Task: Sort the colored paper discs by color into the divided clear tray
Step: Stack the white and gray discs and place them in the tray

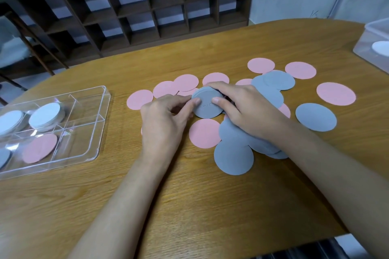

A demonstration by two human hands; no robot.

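You hold the grey stack (207, 104) between both hands. Your left hand (166, 120) pinches its left edge with thumb and fingertips. Your right hand (242, 109) curls over its far rim, thumb on top. The divided tray (104, 111) lies well to the left of your left hand, the nearer one, with bare table (117, 174) between. Pink discs (205, 133) lie just beside both hands, so lifting before swinging left looks wise.

Both hands, the left hand (166, 120) and the right hand (242, 109), hold a grey disc stack (207, 103) above the counter (189, 206). Pink discs (205, 133) lie around; the clear tray (84, 124) sits left.
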